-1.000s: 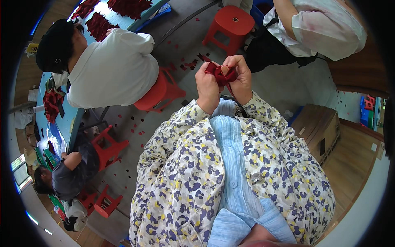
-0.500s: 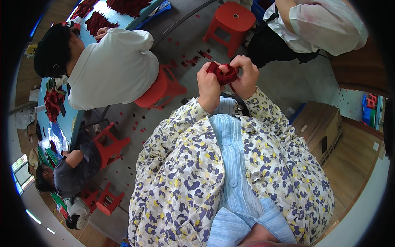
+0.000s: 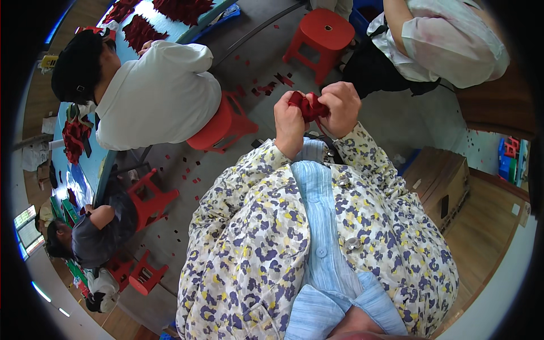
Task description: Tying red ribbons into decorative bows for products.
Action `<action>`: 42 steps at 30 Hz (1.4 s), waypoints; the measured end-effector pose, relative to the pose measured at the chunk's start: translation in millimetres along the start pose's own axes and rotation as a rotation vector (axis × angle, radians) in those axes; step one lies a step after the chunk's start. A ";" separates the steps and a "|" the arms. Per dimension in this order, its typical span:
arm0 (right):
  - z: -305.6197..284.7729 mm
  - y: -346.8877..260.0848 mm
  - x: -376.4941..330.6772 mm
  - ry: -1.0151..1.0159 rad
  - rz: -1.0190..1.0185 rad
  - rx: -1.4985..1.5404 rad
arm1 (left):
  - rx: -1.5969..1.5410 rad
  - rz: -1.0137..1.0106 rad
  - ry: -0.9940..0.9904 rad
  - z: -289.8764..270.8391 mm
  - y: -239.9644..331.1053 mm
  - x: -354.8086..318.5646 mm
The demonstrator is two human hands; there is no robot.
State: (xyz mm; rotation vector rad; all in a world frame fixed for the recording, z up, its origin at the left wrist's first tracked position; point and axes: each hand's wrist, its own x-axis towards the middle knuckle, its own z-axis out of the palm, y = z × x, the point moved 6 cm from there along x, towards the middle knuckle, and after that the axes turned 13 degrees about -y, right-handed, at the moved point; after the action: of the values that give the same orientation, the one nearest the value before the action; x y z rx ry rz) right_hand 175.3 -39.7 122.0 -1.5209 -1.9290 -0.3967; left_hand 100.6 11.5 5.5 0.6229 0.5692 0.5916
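Between my two hands is a dark red ribbon (image 3: 309, 107), bunched into loops like a bow. My left hand (image 3: 289, 123) pinches its left side, fingers closed. On the other side my right hand (image 3: 341, 107) is curled shut on the ribbon, its knuckles upward. A thin red end hangs down beside the right hand. The fingertips hide part of the loops, so I cannot tell how the ribbon is knotted. Both hands are held up in front of me, above the floor.
A person in white sits on a red stool (image 3: 226, 124) at a light blue table (image 3: 102, 156) bearing red ribbon piles (image 3: 144, 33). Another red stool (image 3: 322, 37) stands ahead, near a standing person. Cardboard (image 3: 436, 178) is at right; red scraps (image 3: 266, 89) litter the floor.
My right hand has closed more tightly over the ribbon and turned its knuckles up. The loops look more squeezed together. Both hands have shifted slightly right and nearer to me.
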 end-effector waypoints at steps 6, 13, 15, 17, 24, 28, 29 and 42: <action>8.7 4.9 3.5 -0.076 -0.025 0.131 | 0.013 -0.056 -0.007 0.6 2.7 -1.0; 65.7 35.8 -23.0 -0.006 0.724 1.037 | 0.055 0.001 0.034 -1.9 14.2 7.7; 63.9 32.0 -20.5 -0.002 0.759 0.974 | 0.046 0.003 0.036 -1.8 16.6 7.9; 56.6 32.5 -10.6 0.002 0.791 0.914 | 0.038 0.007 0.041 -4.1 20.8 6.8; 28.9 9.8 42.0 -0.207 0.034 -0.015 | 0.104 -0.013 0.057 -13.7 26.4 7.3; 81.8 33.9 2.6 -0.240 0.823 1.192 | 0.397 0.297 0.102 -24.7 43.6 14.8; 85.4 33.3 2.5 -0.242 0.820 1.194 | 0.397 0.300 0.105 -27.1 43.9 17.6; 92.6 35.2 1.3 -0.198 0.824 0.736 | 0.570 0.588 0.221 -23.7 73.3 4.5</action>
State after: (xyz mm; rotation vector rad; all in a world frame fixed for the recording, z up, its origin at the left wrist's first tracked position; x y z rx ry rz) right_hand 181.0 26.1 48.2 -1.6691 -1.1760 0.7570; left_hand 64.3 71.6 37.5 1.2960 0.7753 1.0720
